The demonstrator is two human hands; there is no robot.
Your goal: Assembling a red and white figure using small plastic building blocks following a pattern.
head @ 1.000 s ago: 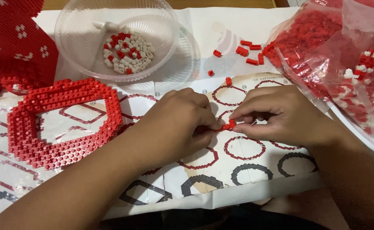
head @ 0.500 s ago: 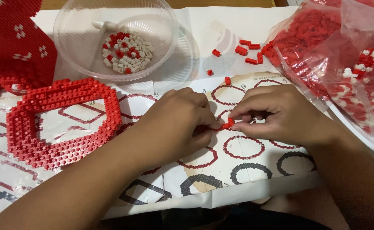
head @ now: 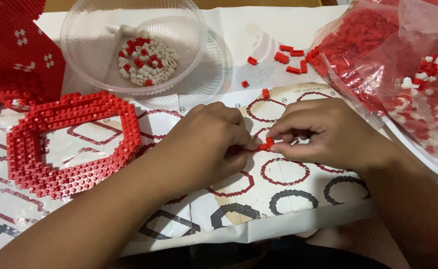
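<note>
Bricks, tiny and red, sit pinched as one small red brick piece (head: pixel 265 144) between the fingertips of the left hand (head: pixel 206 144) and the right hand (head: pixel 326 133), both pressed together on it just above the printed instruction sheet (head: pixel 278 199). Right below the grip the sheet lies flat with open room out to its near edge. Left of the grip, well apart, rests the red brick ring (head: pixel 69 142); beyond it the clear plastic bowl (head: pixel 84 30) holds red and white bits. Loose red bricks (head: pixel 288 57) lie past the grip, and clear bags of bricks (head: pixel 398 65) crowd the right side near the right wrist. Compared with half a second ago, hands and piece have barely shifted.
</note>
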